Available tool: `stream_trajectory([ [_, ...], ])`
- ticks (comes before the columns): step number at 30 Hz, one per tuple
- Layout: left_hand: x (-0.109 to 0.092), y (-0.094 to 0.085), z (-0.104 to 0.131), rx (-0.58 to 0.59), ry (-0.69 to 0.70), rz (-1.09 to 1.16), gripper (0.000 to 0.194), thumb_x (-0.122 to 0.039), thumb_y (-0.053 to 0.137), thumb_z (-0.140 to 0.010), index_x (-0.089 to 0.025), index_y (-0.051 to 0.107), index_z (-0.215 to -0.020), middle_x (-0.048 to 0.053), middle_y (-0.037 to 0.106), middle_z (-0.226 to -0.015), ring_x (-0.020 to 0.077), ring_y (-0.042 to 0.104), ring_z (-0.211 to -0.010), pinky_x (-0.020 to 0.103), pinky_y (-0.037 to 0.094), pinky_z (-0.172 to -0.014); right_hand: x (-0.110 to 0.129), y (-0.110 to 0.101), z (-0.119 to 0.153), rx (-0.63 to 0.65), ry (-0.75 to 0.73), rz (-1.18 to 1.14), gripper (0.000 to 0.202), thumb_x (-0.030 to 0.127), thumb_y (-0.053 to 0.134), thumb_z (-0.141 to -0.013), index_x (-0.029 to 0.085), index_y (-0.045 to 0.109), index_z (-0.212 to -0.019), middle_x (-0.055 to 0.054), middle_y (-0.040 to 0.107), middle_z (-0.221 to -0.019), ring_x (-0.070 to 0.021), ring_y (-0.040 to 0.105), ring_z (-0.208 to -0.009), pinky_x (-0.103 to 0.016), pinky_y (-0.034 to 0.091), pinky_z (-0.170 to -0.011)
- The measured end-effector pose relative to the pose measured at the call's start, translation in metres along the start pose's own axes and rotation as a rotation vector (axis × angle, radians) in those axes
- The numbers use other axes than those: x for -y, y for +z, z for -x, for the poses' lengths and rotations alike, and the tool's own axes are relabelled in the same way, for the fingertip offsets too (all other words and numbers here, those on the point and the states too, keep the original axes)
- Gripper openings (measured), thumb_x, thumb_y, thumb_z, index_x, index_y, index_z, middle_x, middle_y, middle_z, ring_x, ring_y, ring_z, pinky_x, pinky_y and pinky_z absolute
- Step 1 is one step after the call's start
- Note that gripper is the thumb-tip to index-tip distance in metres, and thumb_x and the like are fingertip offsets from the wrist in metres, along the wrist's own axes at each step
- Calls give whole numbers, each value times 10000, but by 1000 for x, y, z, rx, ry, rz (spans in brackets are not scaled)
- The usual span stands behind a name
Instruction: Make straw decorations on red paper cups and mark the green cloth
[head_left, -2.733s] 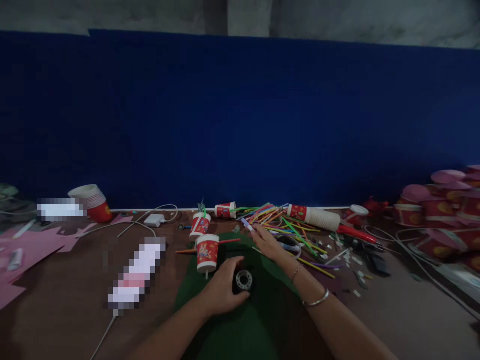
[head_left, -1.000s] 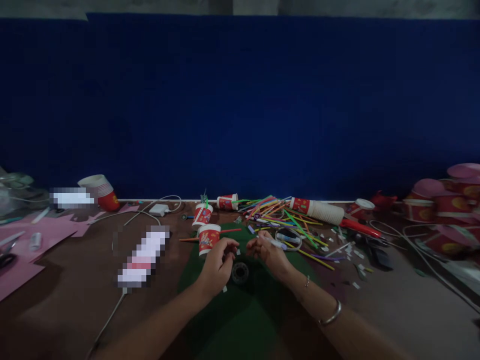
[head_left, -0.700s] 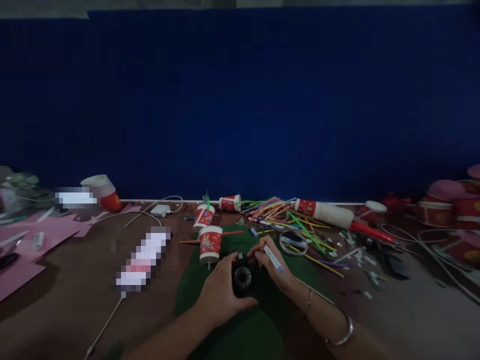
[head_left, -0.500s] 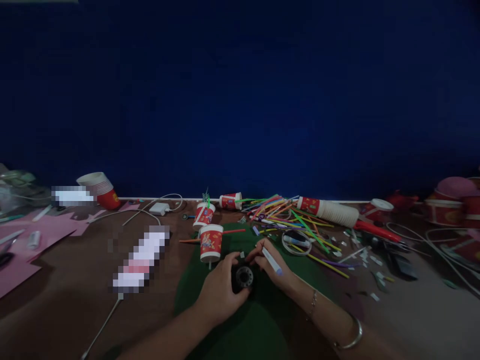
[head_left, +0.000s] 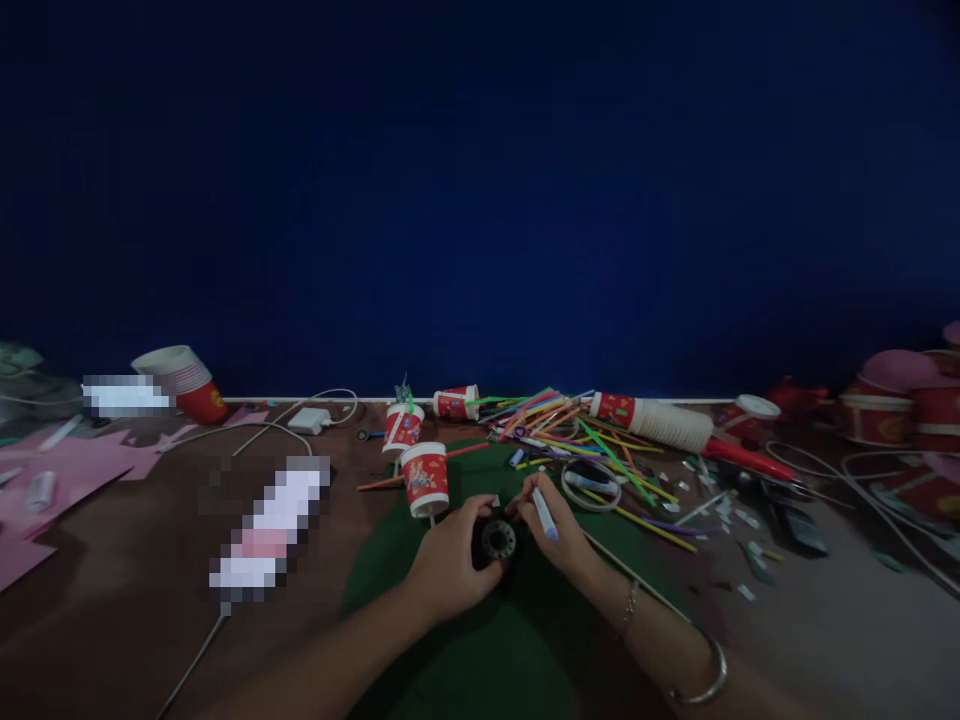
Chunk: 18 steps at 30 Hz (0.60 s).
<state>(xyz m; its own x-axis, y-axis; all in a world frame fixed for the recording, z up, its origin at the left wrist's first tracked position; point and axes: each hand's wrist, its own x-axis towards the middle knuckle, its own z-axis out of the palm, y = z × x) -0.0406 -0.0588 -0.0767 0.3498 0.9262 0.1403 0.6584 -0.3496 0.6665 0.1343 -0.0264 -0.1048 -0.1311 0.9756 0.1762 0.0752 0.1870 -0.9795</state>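
A small round black object [head_left: 499, 541] with a grey ring on its face lies low in the middle of the view. My left hand [head_left: 456, 560] curls around its left side, thumb below and fingers above. Close to its right is my right hand [head_left: 551, 525], closed on a white and lilac marker [head_left: 545, 514]. A small pale scrap sits by the left fingertips. Beyond the left hand, a red paper cup [head_left: 425, 480] stands upside down on a stick, with an orange straw at its side. All this is over a dark green mat [head_left: 480, 655].
Behind are colourful straws [head_left: 547, 415], a row of nested cups [head_left: 667, 422] and a red-handled tool [head_left: 750, 460]. Paper scraps and cables lie right. At left are pink paper [head_left: 75, 465], a white adapter [head_left: 309, 421], stacked cups [head_left: 184, 382] and a blurred-out power strip [head_left: 270, 530].
The view has shifted slightly to the right. Both hands sit a little further right, with the black object still by the left hand and the marker still in the right.
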Motion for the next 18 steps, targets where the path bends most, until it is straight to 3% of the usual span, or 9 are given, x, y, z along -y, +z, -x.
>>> stream_trajectory([
  [5,-1,-1,0,4,-4,11,622,-248,632,-677,-262,406,-1256,51,613,-1169,241,569,-1084,380,437,-933,1,0,-1,-39,61,-27,123,276,474,-782,245,358,-809,24,574,-674,-158,564,-636,-273,431,-558],
  [18,-3,2,-5,44,28,-13,628,-243,629,-657,-276,418,-1247,30,622,-1154,237,583,-1054,364,448,-913,4,-6,5,-54,65,-24,151,313,501,-777,244,373,-816,8,575,-691,-167,548,-623,-276,419,-532],
])
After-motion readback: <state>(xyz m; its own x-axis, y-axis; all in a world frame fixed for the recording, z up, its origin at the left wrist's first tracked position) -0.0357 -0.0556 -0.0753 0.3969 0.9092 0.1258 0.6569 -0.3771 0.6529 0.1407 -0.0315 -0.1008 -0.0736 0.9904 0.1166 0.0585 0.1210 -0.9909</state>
